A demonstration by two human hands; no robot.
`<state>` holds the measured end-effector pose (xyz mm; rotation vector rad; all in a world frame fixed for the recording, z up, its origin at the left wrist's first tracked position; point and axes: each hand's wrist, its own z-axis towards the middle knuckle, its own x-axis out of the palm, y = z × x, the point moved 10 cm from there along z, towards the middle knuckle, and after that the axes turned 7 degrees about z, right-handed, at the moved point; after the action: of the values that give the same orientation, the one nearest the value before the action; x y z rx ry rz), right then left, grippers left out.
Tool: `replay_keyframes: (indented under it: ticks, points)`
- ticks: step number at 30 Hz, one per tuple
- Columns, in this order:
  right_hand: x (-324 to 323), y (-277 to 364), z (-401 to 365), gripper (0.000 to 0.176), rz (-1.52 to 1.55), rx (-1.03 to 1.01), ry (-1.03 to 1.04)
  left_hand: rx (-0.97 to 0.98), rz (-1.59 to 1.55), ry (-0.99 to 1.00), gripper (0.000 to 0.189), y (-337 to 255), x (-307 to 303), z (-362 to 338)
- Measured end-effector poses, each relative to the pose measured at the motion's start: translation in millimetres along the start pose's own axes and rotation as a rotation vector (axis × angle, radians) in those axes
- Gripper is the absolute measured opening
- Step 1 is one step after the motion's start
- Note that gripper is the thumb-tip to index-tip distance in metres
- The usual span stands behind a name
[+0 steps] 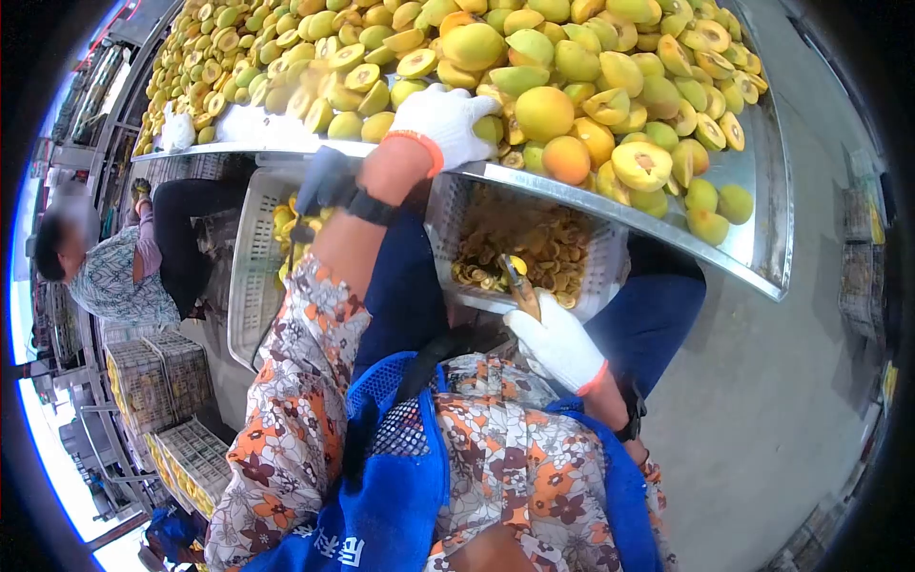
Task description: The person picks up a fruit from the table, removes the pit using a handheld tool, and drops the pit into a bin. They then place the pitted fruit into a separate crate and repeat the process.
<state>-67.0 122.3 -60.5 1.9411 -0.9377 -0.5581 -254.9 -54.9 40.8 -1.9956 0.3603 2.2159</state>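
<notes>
My left hand (443, 126), in a white glove with an orange cuff, reaches to the near edge of the heap of yellow-green peaches (472, 46). Its fingers curl round a greenish peach (489, 130), partly hidden by the glove. Lower down, my right hand (556, 341), gloved in white too, grips a wooden-handled tool (523, 291) with a metal end. A small yellow piece of fruit (518, 265) shows at the tool's tip, above a white crate (599, 272) of brownish pits and scraps between my knees. Many peaches in the heap are cut into halves.
The metal table's raised edge (634, 212) runs over my knees. At my left stands another white crate (250, 262) with yellow fruit; a blurred grey-blue object (327, 179) hangs above it. A co-worker (119, 272) sits farther left, near stacked crates (162, 372).
</notes>
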Motion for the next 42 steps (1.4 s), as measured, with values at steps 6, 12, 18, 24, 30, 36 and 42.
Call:
replay_keyframes:
  ticks: [6, 12, 18, 24, 30, 36, 42]
  points:
    - [-3, -16, -4, 0.044, 0.18, 0.081, -0.014, -0.16, -0.588, -0.19, 0.049, 22, -30, -28]
    - [2, 44, -10, 0.057, 0.086, -0.167, -0.042, -0.288, -1.977, 0.025, 0.05, -29, 0, -98]
    - [0, 74, -20, 0.051, -0.161, -0.394, -0.22, -0.543, -2.067, -0.054, 0.045, -55, 16, -125]
    - [7, 99, -39, 0.041, -0.414, -0.648, -0.299, -0.391, -1.88, -0.074, 0.036, -63, 16, -127]
    - [14, 88, -34, 0.021, -0.528, -0.572, -0.294, -0.405, -1.442, -0.147, 0.034, -62, -8, -134]
    - [13, 89, -35, 0.031, -0.527, -0.57, -0.308, -0.357, -1.342, -0.228, 0.033, -67, -25, -131]
    - [2, 67, -27, 0.042, -0.223, -0.312, -0.297, -0.299, -1.162, -0.086, 0.034, -63, -18, -121]
